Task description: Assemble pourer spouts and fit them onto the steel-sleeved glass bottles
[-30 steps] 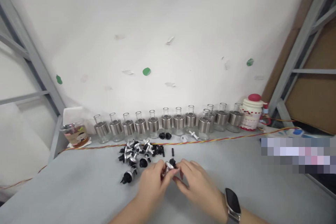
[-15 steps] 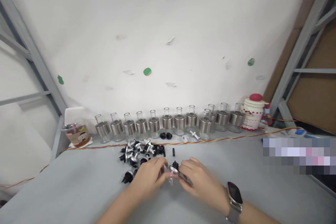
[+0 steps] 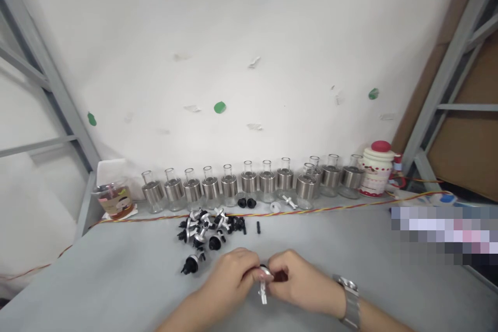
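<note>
My left hand (image 3: 231, 276) and my right hand (image 3: 301, 282) meet low in the middle of the grey table (image 3: 116, 280). Both pinch one small silver and black pourer cap (image 3: 264, 277), whose pale stem points down toward the table. A pile of several like caps (image 3: 206, 228) lies just beyond my left hand. One cap (image 3: 190, 264) lies apart at its left. Behind stands a row of several glass bottles with steel sleeves (image 3: 249, 184) along the wall.
A red-yellow twisted cable (image 3: 330, 206) runs across the table in front of the bottles. A cup with brown liquid (image 3: 112, 199) stands at the back left, a white jug with a red lid (image 3: 377, 168) at the back right. Grey shelf frames flank both sides.
Both hands have drawn back toward me with the cap. The right wrist has turned so the watch face no longer shows, and the cap's stem now points down.
</note>
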`<state>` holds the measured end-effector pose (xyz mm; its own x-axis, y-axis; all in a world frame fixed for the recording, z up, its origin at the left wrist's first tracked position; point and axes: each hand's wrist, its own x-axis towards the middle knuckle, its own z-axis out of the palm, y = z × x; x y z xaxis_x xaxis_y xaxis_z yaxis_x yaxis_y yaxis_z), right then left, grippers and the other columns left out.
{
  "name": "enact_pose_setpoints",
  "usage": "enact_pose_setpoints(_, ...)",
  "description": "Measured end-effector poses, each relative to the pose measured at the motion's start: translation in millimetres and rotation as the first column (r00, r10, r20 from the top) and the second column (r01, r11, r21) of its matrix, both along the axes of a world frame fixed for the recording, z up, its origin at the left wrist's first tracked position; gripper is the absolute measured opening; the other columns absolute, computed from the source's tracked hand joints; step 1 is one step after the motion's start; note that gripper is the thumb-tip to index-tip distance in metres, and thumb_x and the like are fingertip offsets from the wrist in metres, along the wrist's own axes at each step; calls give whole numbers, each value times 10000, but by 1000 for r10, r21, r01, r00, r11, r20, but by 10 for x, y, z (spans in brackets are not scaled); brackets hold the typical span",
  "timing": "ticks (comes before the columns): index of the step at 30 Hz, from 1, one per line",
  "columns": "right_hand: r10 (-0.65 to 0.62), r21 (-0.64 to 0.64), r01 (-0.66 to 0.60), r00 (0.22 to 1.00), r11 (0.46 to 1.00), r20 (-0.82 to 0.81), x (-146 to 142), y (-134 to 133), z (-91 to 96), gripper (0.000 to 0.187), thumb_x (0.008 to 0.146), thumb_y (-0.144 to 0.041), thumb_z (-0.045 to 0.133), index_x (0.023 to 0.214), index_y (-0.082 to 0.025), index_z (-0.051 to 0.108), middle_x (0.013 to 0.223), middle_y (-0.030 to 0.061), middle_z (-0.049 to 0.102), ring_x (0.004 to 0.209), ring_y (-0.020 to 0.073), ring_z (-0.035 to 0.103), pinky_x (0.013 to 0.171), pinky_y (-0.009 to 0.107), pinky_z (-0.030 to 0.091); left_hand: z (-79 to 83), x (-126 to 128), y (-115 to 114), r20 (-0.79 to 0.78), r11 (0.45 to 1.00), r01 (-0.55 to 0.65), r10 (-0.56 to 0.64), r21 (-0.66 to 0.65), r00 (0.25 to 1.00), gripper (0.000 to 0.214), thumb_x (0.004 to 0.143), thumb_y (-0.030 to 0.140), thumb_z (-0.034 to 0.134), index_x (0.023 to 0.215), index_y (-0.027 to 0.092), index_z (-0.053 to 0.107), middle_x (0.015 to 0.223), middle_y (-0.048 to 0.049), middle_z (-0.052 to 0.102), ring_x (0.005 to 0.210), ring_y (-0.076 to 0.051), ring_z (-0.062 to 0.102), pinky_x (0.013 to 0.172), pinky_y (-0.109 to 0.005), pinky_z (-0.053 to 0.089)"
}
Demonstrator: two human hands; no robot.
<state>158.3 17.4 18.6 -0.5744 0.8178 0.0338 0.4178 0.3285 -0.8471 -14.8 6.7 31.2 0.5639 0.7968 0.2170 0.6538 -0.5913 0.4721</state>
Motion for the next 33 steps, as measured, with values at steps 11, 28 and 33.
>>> enact_pose_setpoints(11,-49,70,60,987,996,-154,-34,-38,131,200,719,-231,534,535,-156,517,543,-41,398,561,101,391,541,214,321,99,-15,-33,86,996,-90,92,-20,992,306,872,316,305,653,189,476,624,16,490,608,-125,451,569,-219,303)
enact_pose_setpoints(28,-68,436,-81,947,896,315,78,-24,246,90,700,-130,498,625,-178,480,656,-5,535,621,125,466,591,219,333,101,10,-47,-324,952,75,26,296,946,108,851,210,389,766,191,453,761,2,546,668,-148,489,554,-250,316)
enact_pose_setpoints(33,-11,432,-107,965,896,262,45,-70,184,225,777,-207,473,563,-177,411,584,-25,467,548,99,408,524,206,293,22,-19,-65,-403,875,191,5,445,915,93,801,116,445,741,186,451,705,6,519,624,-150,450,513,-269,283)
